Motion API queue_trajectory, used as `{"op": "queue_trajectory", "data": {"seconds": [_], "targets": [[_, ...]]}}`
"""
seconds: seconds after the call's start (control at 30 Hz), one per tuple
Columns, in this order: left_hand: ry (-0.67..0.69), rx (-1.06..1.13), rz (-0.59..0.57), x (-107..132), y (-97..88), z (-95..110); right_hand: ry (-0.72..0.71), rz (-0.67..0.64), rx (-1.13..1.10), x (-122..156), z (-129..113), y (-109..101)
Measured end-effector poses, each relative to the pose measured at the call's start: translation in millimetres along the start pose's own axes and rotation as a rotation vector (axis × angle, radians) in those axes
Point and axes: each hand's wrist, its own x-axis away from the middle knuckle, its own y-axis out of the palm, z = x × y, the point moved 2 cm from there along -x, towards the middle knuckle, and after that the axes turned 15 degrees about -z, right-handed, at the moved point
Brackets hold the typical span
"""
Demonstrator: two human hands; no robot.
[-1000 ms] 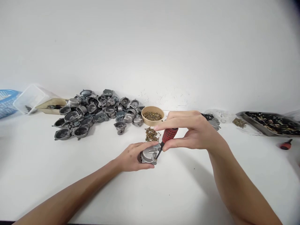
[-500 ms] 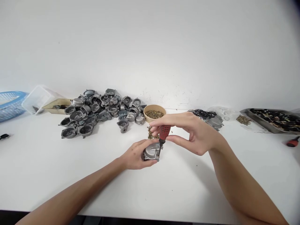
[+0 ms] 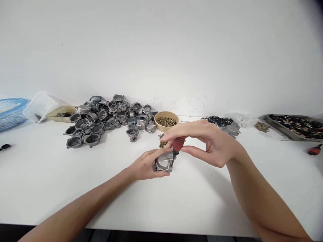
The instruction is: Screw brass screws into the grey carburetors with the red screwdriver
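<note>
My left hand [image 3: 148,164] is closed around a round grey cast-metal part [image 3: 163,162], steadying it on the white table. In my right hand [image 3: 204,141] is a screwdriver [image 3: 178,144] with a red and black handle, gripped from above between fingers and thumb. Its shaft points down, slightly tilted, and its tip meets the near right edge of the metal part. The screw head under the tip is too small to make out clearly. Just behind the part lies a small heap of brass-coloured screws [image 3: 162,143], partly covered by my right fingers.
A pile of similar metal parts [image 3: 101,117] stands at the back left, beside a tan bowl [image 3: 156,126] of screws. Black rubber rings [image 3: 214,120], another metal part [image 3: 230,129], a metal tray [image 3: 290,134] and a red-handled tool [image 3: 314,151] are to the right. A blue basket [image 3: 15,111] sits far left.
The screwdriver and my right hand have shifted very slightly to the right, its tip still on the part. My left hand keeps its hold on the metal part.
</note>
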Motion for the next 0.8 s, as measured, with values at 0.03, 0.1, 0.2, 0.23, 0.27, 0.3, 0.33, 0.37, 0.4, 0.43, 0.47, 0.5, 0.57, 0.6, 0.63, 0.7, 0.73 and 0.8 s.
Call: {"op": "queue_trajectory", "data": {"seconds": [0.03, 0.1, 0.2, 0.23, 0.27, 0.3, 0.33, 0.37, 0.4, 0.43, 0.47, 0.5, 0.57, 0.6, 0.63, 0.7, 0.73, 0.8], "targets": [[0.026, -0.041, 0.005, 0, -0.1, 1, -0.007, -0.013, -0.006, 1, -1, 0], [0.068, -0.111, 0.011, 0, -0.2, 2, -0.003, -0.015, 0.01, 2, -2, 0], [0.074, -0.168, 0.007, -1, -1.2, 4, 0.031, 0.027, 0.077, 3, 2, -1], [0.067, -0.169, 0.003, -1, -1.7, 4, 0.037, 0.049, 0.105, 3, 4, -1], [0.061, -0.161, 0.002, -1, -2.2, 4, 0.039, 0.068, 0.13, 3, 4, -1], [0.055, -0.145, 0.004, -1, -2.8, 3, 0.035, 0.082, 0.146, 2, 4, -1], [0.044, -0.125, 0.007, 0, -3.2, 2, 0.03, 0.085, 0.148, 2, 3, -1], [0.034, -0.1, 0.005, 0, -3.5, 1, 0.02, 0.073, 0.132, 1, 2, -1], [0.023, -0.075, 0.007, 0, -3.9, 0, 0.01, 0.05, 0.101, 1, 0, 0], [0.013, -0.049, 0.012, 0, -4.4, 0, 0.001, 0.023, 0.062, 0, -2, 0], [0.003, -0.023, 0.016, -1, -4.9, -1, -0.007, -0.001, 0.025, -1, -4, 0], [-0.007, 0.007, 0.018, -1, -5.5, -1, -0.01, -0.016, -0.003, -1, -6, 1], [-0.033, 0.077, 0.017, -2, -6.7, 0, -0.008, -0.008, -0.01, -2, -6, 1], [-0.05, 0.116, 0.011, -3, -7.2, 1, -0.003, 0.013, 0.01, -2, -5, 2], [-0.063, 0.153, 0.002, -3, -7.4, 1, 0.001, 0.039, 0.039, -3, -3, 2], [-0.079, 0.208, -0.001, -3, -7.2, 2, 0.011, 0.094, 0.101, -4, 0, 4], [-0.081, 0.227, 0.001, -3, -6.6, 2, 0.019, 0.11, 0.119, -5, 2, 5], [-0.075, 0.261, 0.016, -3, -4.8, 0, 0.043, 0.124, 0.105, -6, 5, 7]]}}
